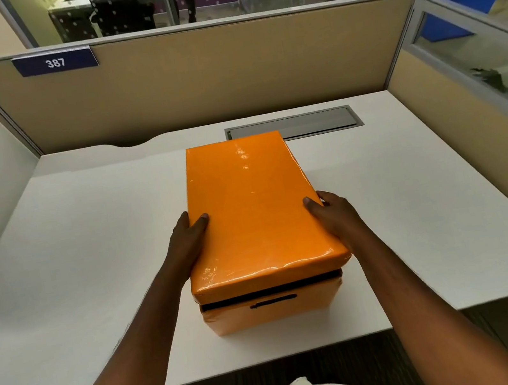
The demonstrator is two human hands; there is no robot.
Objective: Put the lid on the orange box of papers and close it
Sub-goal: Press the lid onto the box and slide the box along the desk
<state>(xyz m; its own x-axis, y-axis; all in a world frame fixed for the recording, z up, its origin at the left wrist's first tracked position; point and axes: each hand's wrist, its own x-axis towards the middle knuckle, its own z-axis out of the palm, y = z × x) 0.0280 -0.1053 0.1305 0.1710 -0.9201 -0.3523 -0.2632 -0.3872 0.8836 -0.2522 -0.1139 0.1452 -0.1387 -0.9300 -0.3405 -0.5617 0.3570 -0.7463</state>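
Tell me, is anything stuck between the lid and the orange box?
Nothing visible. The lid sits over the orange box, held at its sides by the left hand and right hand. Only a dark gap shows along the near edge.

glossy orange lid [253, 206]; orange box [274, 310]; white desk [88, 253]; beige partition [209, 75]

The lid [255, 205] covers the box [274, 310], so no papers show. Fingers of both hands [188, 240] are hidden down the lid's sides. The box's far sides are out of sight. The bench [88, 253] is cut off at left.
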